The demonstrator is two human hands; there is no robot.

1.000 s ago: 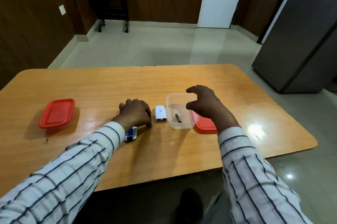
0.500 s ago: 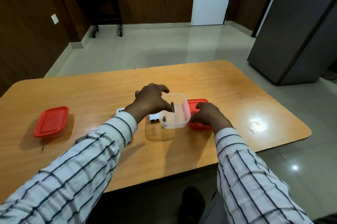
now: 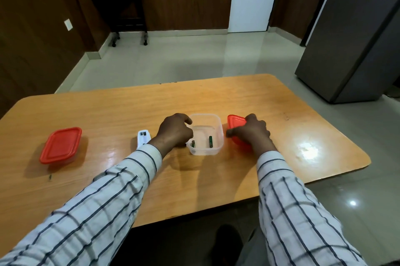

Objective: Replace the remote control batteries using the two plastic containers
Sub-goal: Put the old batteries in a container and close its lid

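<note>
An open clear plastic container (image 3: 218,133) stands mid-table with two dark batteries (image 3: 210,141) lying in it. My left hand (image 3: 175,131) rests against its left wall with the fingers curled downward; what is under them is hidden. My right hand (image 3: 251,133) grips a red lid (image 3: 236,122), tilted up off the table just right of the container. The white remote (image 3: 144,137) lies back side up to the left of my left hand, its battery bay open. A second container with a red lid (image 3: 60,144) on it sits closed at far left.
The wooden table (image 3: 281,114) has rounded corners, and its near edge runs just in front of my sleeves. A small dark speck (image 3: 50,177) lies near the closed container. A grey fridge (image 3: 357,38) stands to the right, beyond the table.
My left hand left the remote, carried a battery over the clear container and let it go; two batteries lie inside now. My right hand dropped onto the red lid and gripped it.
</note>
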